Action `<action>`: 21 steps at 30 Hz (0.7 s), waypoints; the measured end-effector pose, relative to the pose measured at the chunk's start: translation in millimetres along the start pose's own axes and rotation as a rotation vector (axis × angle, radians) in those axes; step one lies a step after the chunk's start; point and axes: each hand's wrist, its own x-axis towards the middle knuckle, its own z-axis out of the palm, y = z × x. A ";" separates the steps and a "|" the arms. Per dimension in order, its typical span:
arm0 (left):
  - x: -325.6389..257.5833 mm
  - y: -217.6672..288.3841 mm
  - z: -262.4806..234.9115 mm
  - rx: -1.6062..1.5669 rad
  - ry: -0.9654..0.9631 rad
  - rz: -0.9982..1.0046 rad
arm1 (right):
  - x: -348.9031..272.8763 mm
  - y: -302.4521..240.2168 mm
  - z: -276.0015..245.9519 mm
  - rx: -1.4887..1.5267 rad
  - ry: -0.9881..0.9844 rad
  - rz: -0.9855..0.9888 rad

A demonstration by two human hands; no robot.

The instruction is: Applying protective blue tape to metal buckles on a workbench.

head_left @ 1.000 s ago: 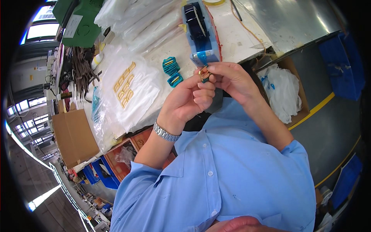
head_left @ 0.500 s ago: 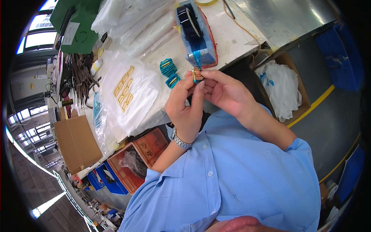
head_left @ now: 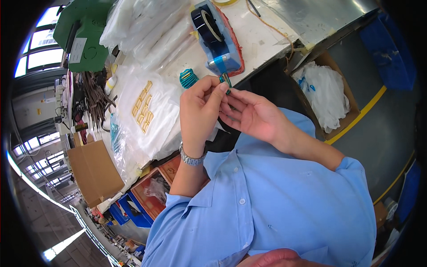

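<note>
A gold metal buckle (head_left: 226, 80) partly wrapped in blue-green tape is held just in front of the tape dispenser (head_left: 231, 44). My left hand (head_left: 199, 107) pinches it between thumb and forefinger. At its lower end, the thumb and fingertips of my right hand (head_left: 258, 116) close on it, the other fingers loosely curled. A blue strip of tape (head_left: 218, 65) lies across the dispenser's front end, close to the buckle. Beside my left hand, on the table, is a taped buckle (head_left: 188, 78) in ridged blue-green tape with gold showing.
Several bare gold buckles (head_left: 143, 107) lie in rows on white plastic sheeting (head_left: 164, 111). More clear plastic (head_left: 147, 31) is heaped farther back. A carton of plastic waste (head_left: 322, 98) stands at right. Red bins (head_left: 149, 196) and a cardboard box (head_left: 95, 171) are at left.
The buckle in my hands has turned and now shows more blue-green tape. My left hand has moved left and covers one of the finished taped pieces. The view has shifted slightly.
</note>
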 end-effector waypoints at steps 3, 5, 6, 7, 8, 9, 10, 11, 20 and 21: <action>8.7 4.2 -5.8 -0.093 -0.069 -0.078 | -2.0 -17.1 4.4 -0.248 0.030 -0.026; 13.6 4.1 -9.9 -0.192 -0.153 -0.123 | 0.9 -28.2 9.9 -0.574 0.105 -0.155; 14.4 4.7 -11.1 -0.189 -0.157 -0.124 | 4.3 -33.2 10.3 -0.570 0.106 -0.158; 15.0 5.4 -11.9 -0.199 -0.165 -0.138 | 7.6 -38.2 10.6 -0.683 0.112 -0.229; 15.8 6.4 -13.0 -0.207 -0.171 -0.151 | 10.8 -42.1 11.4 -0.796 0.117 -0.300; 16.3 7.4 -13.8 -0.203 -0.172 -0.151 | 13.8 -44.9 12.3 -0.793 0.115 -0.301; 16.6 8.5 -14.4 -0.197 -0.180 -0.156 | 16.7 -47.1 13.1 -0.809 0.107 -0.322; 16.8 8.8 -15.4 -0.193 -0.187 -0.161 | 20.0 -48.4 13.8 -0.826 0.100 -0.342; 23.0 6.9 -23.7 -0.229 -0.244 -0.177 | 25.2 -38.7 21.9 -0.815 0.064 -0.446; 21.9 8.6 -22.3 -0.229 -0.244 -0.175 | 25.8 -36.9 21.8 -0.843 0.062 -0.500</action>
